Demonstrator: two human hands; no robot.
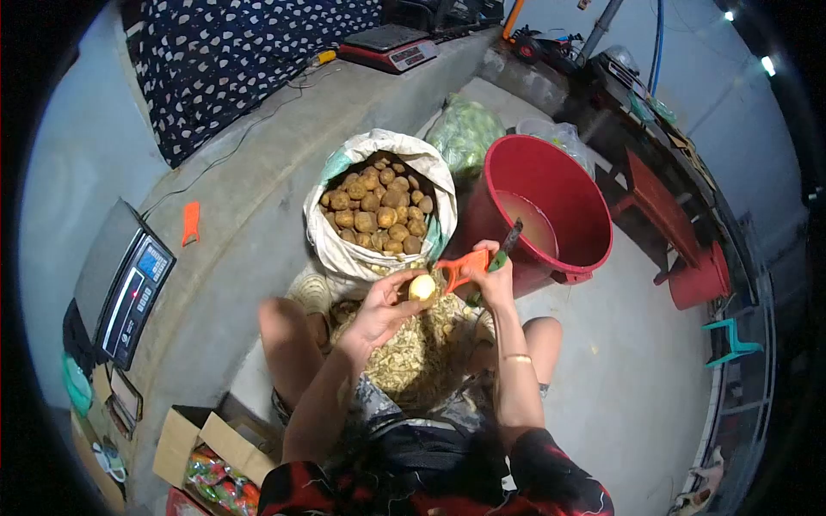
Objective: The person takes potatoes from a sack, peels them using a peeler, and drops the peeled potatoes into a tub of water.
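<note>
1. Grasping a pale, bared potato [422,288]: left hand [383,313], fingers curled round it, in front of the sack [323,232] and above the peelings [404,363]. Bare flesh is probably slick; too light a hold could let it squirt free.

2. Right hand [496,277]: fingers wrapped on an orange peeler [466,267], head just beside the potato. Contact: cannot tell. An overrun stroke could cut the left fingers, since they sit close to the blade.

3. Dark tool [513,237], green at its base, juts up by the right hand. Looks like a knife; how it is held cannot be made out. If it shares the grasp with the peeler, it could work loose or nick skin.

4. Peelings heap between the legs. A dropped potato would land among scraps; a foot set on them could skid.

5. Sack stands open, brown potatoes [379,202] exposed at its mouth. A knee bump could tip some out.

6. Red tub [595,225], right of the sack, holds cloudy liquid [527,225]. A hard knock might slop it and wet the floor [619,378].

7. Ledge [258,202], left: a cord [245,133] runs to the scale [129,301]. A snag could drag the scale.
</note>
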